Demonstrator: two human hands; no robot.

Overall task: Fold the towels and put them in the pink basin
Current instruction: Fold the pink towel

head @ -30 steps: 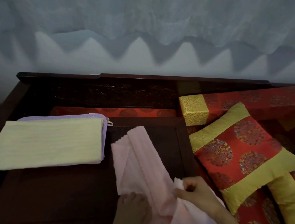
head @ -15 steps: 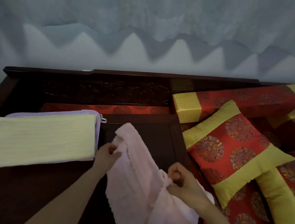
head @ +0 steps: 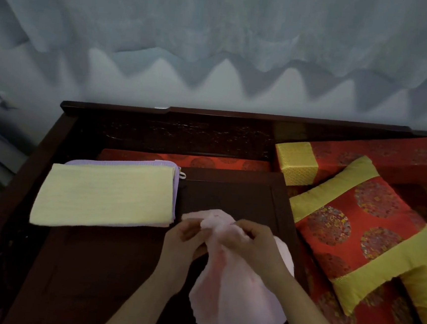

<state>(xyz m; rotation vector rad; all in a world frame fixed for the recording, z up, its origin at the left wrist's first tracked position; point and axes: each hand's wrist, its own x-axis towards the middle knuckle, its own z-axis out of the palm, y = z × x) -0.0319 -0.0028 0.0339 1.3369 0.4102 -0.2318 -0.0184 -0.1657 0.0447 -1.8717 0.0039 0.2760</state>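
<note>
Left of my hands, the folded yellow towel (head: 103, 195) is lying on the table (head: 230, 197). My left hand (head: 183, 244) and right hand (head: 254, 243) are pinching the pink towel (head: 232, 287), bunched between them. I'm risking a crooked fold if the corners are mismatched.

soft matt pink towel (head: 234, 290), ribbed yellow towel (head: 106, 196), dark polished wood table (head: 94, 267)

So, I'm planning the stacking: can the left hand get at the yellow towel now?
Probably, once freed: the yellow towel lies uncovered beside the left hand, but that hand grips the pink towel.
</note>
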